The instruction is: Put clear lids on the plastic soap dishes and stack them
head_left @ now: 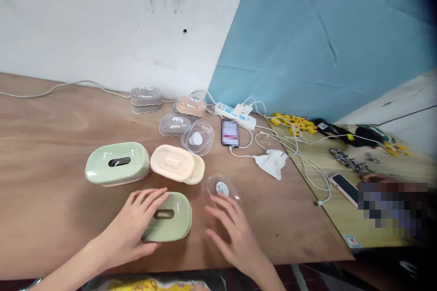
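Note:
My left hand (141,225) grips the left side of a light green oval box part (180,218), fingers over its top edge and thumb low at the front. A slot in its middle shows brown through it. My right hand (232,232) is slightly blurred, its fingers spread and holding nothing, just in front of a clear plastic lid (220,187) with a round sticker. Behind my left hand stands a similar green slotted box (99,163) on a pale base. Beside it lie a cream oval lid (170,161) and a cream tray (198,173), partly overlapped.
Further back are grey boxes (146,96), a peach box (191,106), a clear lid (205,138), a phone (230,132), a power strip (235,115), loose cables and a white cloth (271,163). At right, another person's blurred hand is near a phone (344,188).

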Available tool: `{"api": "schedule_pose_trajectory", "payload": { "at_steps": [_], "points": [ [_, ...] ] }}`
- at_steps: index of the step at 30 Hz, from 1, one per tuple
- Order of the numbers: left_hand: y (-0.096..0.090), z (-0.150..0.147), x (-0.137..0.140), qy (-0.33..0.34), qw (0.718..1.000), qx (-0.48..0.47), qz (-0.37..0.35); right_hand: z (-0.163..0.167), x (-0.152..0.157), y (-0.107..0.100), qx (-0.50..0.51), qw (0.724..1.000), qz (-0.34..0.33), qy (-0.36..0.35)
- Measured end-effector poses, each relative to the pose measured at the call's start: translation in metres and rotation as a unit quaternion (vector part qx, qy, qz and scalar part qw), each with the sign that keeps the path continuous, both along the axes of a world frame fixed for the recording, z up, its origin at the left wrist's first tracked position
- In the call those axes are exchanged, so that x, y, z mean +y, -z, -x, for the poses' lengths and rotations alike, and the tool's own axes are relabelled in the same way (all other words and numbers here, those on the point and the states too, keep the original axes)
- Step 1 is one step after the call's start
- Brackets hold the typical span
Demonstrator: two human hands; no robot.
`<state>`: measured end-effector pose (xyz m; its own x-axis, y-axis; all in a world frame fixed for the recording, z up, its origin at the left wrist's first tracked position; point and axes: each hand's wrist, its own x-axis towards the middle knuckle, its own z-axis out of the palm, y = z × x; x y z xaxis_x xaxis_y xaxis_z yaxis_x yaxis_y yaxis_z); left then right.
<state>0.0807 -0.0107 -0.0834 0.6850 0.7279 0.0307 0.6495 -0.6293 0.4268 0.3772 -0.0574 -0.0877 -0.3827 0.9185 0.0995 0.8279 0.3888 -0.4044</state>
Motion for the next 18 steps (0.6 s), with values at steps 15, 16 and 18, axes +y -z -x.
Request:
{"api": "schedule_pose_trajectory", "payload": {
  "at_steps": [15, 16, 18],
  "points": [
    [-0.009, -0.044, -0.010, 0.031, 0.999, -0.028, 0.013, -0.013, 0.003, 0.001, 0.222, 0.942, -0.184, 0.169],
    [-0.010, -0.047, -0.010, 0.039, 0.999, -0.023, 0.009, -0.013, 0.003, -0.001, 0.240, 0.938, -0.189, 0.162],
    [-0.010, -0.051, -0.010, 0.059, 0.998, -0.006, 0.009, -0.011, 0.003, -0.001, 0.268, 0.931, -0.194, 0.155]
  ]
}}
